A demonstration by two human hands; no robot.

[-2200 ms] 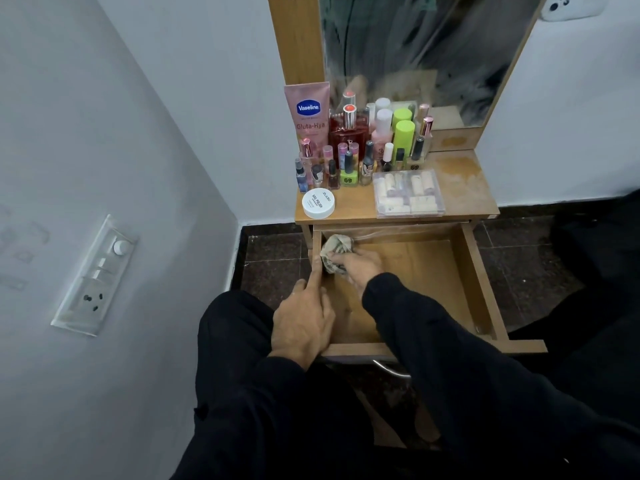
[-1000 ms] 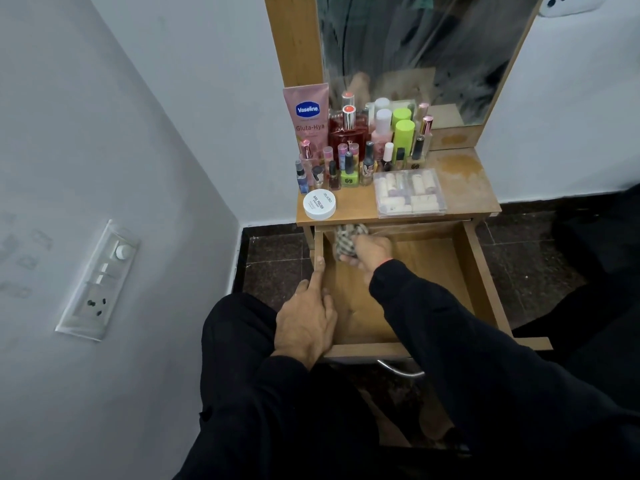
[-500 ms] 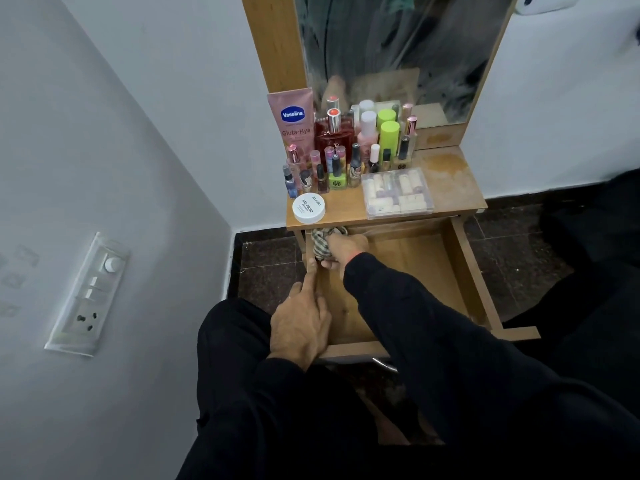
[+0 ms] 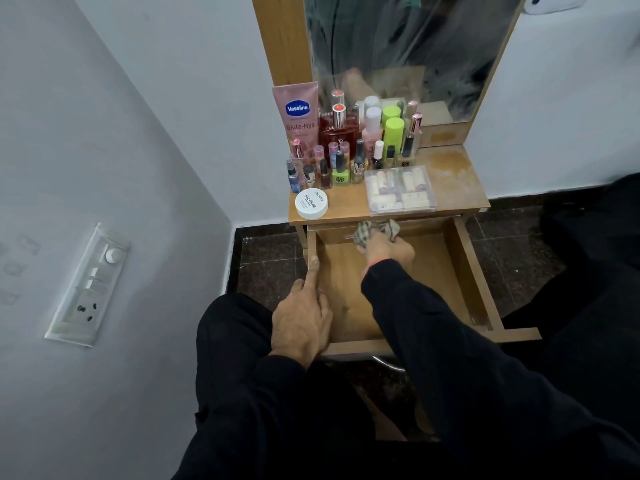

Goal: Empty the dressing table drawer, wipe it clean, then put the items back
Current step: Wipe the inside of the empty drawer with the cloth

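right hand (image 4: 387,250) sliding cloth (image 4: 375,231) from drawer's (image 4: 468,268) back-left corner toward back-center along rear wall, cloth now bunching against the back edge

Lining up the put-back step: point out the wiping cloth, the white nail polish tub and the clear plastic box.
wiping cloth (image 4: 363,233), head view, on the checked folds above the knuckles.
white nail polish tub (image 4: 311,203), head view, middle of the lid.
clear plastic box (image 4: 400,194), head view, middle of the lid.

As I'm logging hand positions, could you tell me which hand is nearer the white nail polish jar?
Right. The right hand grips the cloth just below the jar; the left hand rests farther down the drawer edge.
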